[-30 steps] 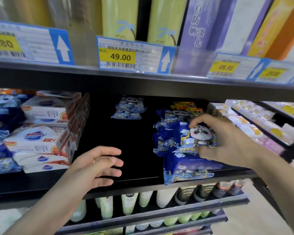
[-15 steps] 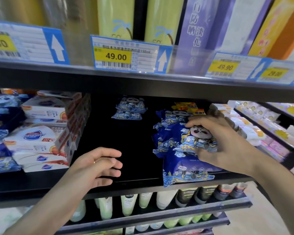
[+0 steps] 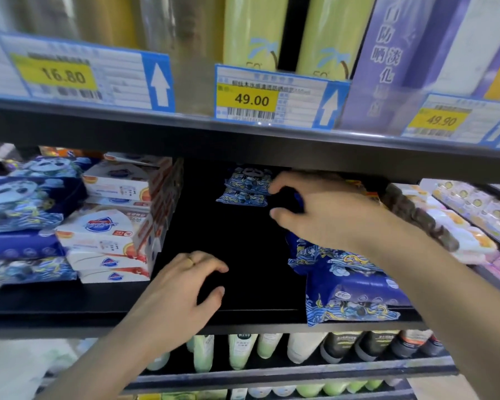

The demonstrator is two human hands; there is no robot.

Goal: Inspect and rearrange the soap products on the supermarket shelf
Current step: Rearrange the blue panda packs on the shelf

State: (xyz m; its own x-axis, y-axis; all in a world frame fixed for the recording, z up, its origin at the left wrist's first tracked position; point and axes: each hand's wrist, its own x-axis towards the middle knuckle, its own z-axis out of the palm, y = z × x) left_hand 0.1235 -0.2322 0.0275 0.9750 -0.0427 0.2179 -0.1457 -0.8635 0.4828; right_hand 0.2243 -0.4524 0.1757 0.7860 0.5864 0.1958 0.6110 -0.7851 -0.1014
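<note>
A supermarket shelf (image 3: pixel 243 319) is seen from head height, dark and partly bare in the middle. Blue soap packets (image 3: pixel 347 287) printed with waves lie stacked at the right front of this shelf, and two smaller blue packets (image 3: pixel 244 187) sit well back at the middle. White soap boxes (image 3: pixel 113 226) are piled at the left.

The step in hand is judged to be a reach for the back packets. It is best done by closing thumb and forefinger on the top packet's near edge and drawing it forward low, so the stack at the right is not dragged off the shelf lip.

The right hand (image 3: pixel 324 209) is stretched deep into the shelf above the front stack, thumb and fingers curved apart like a pincer, fingertips just beside the back packets; whether they touch cannot be told, and nothing is seen held. The left hand (image 3: pixel 182 290), with a ring, is held over the bare shelf with fingers loosely curled, empty.
</note>
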